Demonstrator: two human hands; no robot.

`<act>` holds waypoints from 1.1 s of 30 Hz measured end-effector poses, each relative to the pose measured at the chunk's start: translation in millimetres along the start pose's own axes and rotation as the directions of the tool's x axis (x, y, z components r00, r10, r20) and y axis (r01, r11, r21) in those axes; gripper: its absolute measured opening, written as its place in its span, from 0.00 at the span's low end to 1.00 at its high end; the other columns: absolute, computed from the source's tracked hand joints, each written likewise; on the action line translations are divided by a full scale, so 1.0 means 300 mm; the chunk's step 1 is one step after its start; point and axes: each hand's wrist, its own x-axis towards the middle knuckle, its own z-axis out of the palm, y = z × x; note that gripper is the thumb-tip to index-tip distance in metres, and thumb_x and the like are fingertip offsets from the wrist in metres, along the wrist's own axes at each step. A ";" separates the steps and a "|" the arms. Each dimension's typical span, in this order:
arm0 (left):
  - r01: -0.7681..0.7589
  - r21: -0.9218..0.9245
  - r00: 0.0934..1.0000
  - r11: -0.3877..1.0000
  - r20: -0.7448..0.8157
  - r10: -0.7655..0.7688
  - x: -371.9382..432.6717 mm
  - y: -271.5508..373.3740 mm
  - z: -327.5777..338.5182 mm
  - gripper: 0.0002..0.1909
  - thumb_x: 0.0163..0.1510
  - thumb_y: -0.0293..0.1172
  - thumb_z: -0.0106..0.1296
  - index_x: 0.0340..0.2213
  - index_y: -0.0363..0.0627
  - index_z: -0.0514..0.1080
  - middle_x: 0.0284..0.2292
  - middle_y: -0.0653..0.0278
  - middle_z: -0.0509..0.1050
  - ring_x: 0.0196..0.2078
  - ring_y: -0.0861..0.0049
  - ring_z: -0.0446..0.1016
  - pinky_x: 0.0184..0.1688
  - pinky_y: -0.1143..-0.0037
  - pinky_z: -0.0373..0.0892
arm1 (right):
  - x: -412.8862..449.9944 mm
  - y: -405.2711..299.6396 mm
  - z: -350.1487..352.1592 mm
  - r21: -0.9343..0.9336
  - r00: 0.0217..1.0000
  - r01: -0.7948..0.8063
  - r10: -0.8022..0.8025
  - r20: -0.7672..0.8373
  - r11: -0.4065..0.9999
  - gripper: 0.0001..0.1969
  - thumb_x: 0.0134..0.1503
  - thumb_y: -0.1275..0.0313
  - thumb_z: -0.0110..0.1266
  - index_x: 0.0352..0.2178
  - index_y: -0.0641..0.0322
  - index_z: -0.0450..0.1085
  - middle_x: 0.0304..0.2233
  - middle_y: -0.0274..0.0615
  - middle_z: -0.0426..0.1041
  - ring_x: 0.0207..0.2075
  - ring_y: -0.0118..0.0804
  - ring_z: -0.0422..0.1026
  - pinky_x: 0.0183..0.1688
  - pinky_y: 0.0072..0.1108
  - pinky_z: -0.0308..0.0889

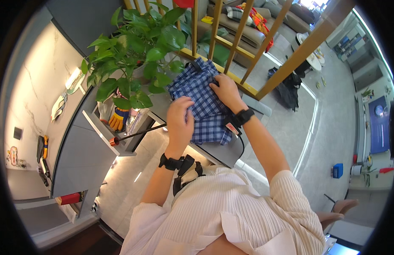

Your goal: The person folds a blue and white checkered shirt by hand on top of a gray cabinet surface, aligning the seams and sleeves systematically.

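A blue and white checked cloth garment (pixel 200 95) lies on a grey cabinet top (pixel 216 153) in front of me, its lower part hanging towards the near edge. My right hand (pixel 227 91) rests on the garment's right edge, fingers bent; whether it pinches the cloth is hidden. Over the garment's left side is my left hand (pixel 181 119), slightly blurred, thumb and fingers apart with nothing seen between them. Each wrist wears a black strap. A dark strip of cloth (pixel 196 66) shows at the garment's far end.
A leafy potted plant (pixel 136 57) stands close on the left. Below it, an open drawer (pixel 101 130) holds gloves (pixel 118 118); a dark rod with a copper-coloured end (pixel 114 141) crosses it. Wooden railing bars (pixel 236 41) rise behind the garment. Dark cloth (pixel 287 91) lies on the floor at right.
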 end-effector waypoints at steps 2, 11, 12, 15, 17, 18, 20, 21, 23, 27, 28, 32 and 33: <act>-0.042 0.046 0.989 0.998 0.147 0.035 -0.020 0.009 0.039 0.17 0.49 0.23 0.48 0.43 0.37 0.66 0.47 0.51 0.67 0.52 0.57 0.63 0.54 0.64 0.57 | 0.007 0.023 0.016 -0.046 0.999 0.049 -0.049 0.000 0.998 0.10 0.46 0.70 0.56 0.29 0.66 0.70 0.32 0.47 0.70 0.38 0.48 0.68 0.42 0.34 0.62; -0.027 0.163 0.911 0.986 0.410 -0.043 -0.064 -0.139 0.115 0.27 0.53 0.31 0.45 0.54 0.39 0.57 0.56 0.51 0.57 0.58 0.58 0.56 0.58 0.64 0.53 | -0.195 -0.042 -0.157 0.318 0.944 0.076 0.034 -0.328 0.945 0.08 0.48 0.77 0.52 0.33 0.65 0.68 0.33 0.45 0.71 0.36 0.45 0.70 0.37 0.26 0.65; -0.047 0.146 0.891 0.988 0.454 -0.025 -0.055 -0.142 0.112 0.31 0.50 0.32 0.49 0.55 0.40 0.55 0.57 0.51 0.56 0.58 0.58 0.56 0.56 0.64 0.55 | -0.251 -0.012 -0.164 0.367 0.943 -0.003 0.125 -0.307 0.930 0.07 0.49 0.77 0.51 0.32 0.64 0.68 0.32 0.43 0.71 0.35 0.41 0.70 0.35 0.25 0.65; -0.052 0.198 0.826 0.979 0.560 -0.069 -0.027 -0.119 0.095 0.35 0.47 0.33 0.53 0.56 0.39 0.53 0.57 0.50 0.56 0.57 0.56 0.57 0.54 0.63 0.57 | -0.394 0.048 -0.190 0.461 0.927 -0.154 0.289 -0.238 0.874 0.05 0.52 0.75 0.49 0.32 0.64 0.68 0.31 0.40 0.72 0.33 0.34 0.70 0.33 0.22 0.64; -0.080 0.215 0.800 0.973 0.596 -0.066 -0.014 -0.133 0.093 0.38 0.46 0.34 0.54 0.56 0.39 0.52 0.57 0.49 0.56 0.56 0.55 0.59 0.53 0.63 0.59 | -0.466 0.070 -0.191 0.510 0.914 -0.225 0.362 -0.186 0.830 0.05 0.53 0.75 0.48 0.31 0.64 0.68 0.30 0.39 0.73 0.31 0.30 0.70 0.32 0.21 0.64; -0.088 0.243 0.794 0.966 0.603 -0.079 -0.004 -0.136 0.096 0.38 0.46 0.35 0.54 0.56 0.38 0.52 0.56 0.50 0.56 0.55 0.55 0.60 0.53 0.64 0.59 | -0.494 0.081 -0.192 0.525 0.916 -0.239 0.370 -0.159 0.817 0.05 0.53 0.75 0.48 0.31 0.64 0.68 0.29 0.38 0.73 0.29 0.30 0.70 0.31 0.21 0.64; -0.087 0.279 0.789 0.956 0.605 -0.104 0.016 -0.151 0.107 0.35 0.49 0.36 0.52 0.56 0.37 0.53 0.55 0.48 0.59 0.53 0.54 0.62 0.53 0.65 0.60 | -0.544 0.119 -0.177 0.574 0.910 -0.292 0.407 -0.079 0.765 0.06 0.54 0.74 0.48 0.33 0.64 0.68 0.28 0.39 0.73 0.29 0.30 0.71 0.31 0.20 0.65; -0.103 0.278 0.782 0.955 0.615 -0.095 0.025 -0.165 0.115 0.35 0.49 0.36 0.52 0.56 0.37 0.53 0.55 0.48 0.59 0.53 0.54 0.62 0.53 0.65 0.60 | -0.557 0.125 -0.172 0.582 0.904 -0.292 0.417 -0.090 0.759 0.06 0.54 0.74 0.48 0.33 0.64 0.68 0.28 0.39 0.73 0.29 0.30 0.71 0.31 0.20 0.65; 0.010 0.248 0.791 0.969 0.590 -0.159 0.041 -0.189 0.124 0.31 0.52 0.37 0.48 0.54 0.36 0.56 0.52 0.47 0.62 0.52 0.54 0.63 0.53 0.66 0.60 | -0.576 0.129 -0.163 0.621 0.915 -0.335 0.402 0.035 0.709 0.07 0.54 0.74 0.48 0.34 0.64 0.68 0.27 0.39 0.73 0.30 0.32 0.72 0.33 0.21 0.66; 0.049 0.199 0.790 0.979 0.592 -0.160 0.058 -0.173 0.132 0.24 0.55 0.36 0.44 0.51 0.35 0.61 0.49 0.46 0.66 0.50 0.53 0.65 0.52 0.67 0.61 | -0.555 0.101 -0.143 0.579 0.921 -0.280 0.384 -0.061 0.765 0.09 0.53 0.74 0.48 0.36 0.66 0.68 0.28 0.41 0.73 0.33 0.35 0.72 0.36 0.23 0.67; 0.039 0.200 0.785 0.979 0.600 -0.153 0.061 -0.163 0.134 0.24 0.55 0.36 0.44 0.51 0.35 0.61 0.49 0.46 0.66 0.50 0.53 0.65 0.52 0.67 0.61 | -0.537 0.102 -0.134 0.625 0.926 -0.267 0.374 -0.045 0.734 0.10 0.52 0.72 0.51 0.36 0.66 0.68 0.28 0.42 0.73 0.32 0.35 0.72 0.35 0.23 0.67; 0.076 0.124 0.757 0.989 0.638 -0.139 0.029 -0.146 0.123 0.21 0.57 0.33 0.41 0.49 0.34 0.63 0.47 0.46 0.67 0.50 0.53 0.66 0.52 0.68 0.61 | -0.494 0.002 -0.234 0.338 0.890 -0.405 0.281 0.360 0.850 0.16 0.51 0.62 0.56 0.33 0.66 0.70 0.31 0.45 0.72 0.31 0.35 0.71 0.35 0.23 0.66; 0.124 0.088 0.743 0.988 0.652 -0.151 0.020 -0.141 0.120 0.20 0.57 0.33 0.41 0.48 0.34 0.64 0.47 0.46 0.68 0.49 0.53 0.66 0.52 0.69 0.62 | -0.511 -0.014 -0.246 0.341 0.891 -0.403 0.279 0.358 0.849 0.16 0.51 0.62 0.56 0.33 0.66 0.70 0.31 0.45 0.72 0.31 0.35 0.71 0.35 0.23 0.66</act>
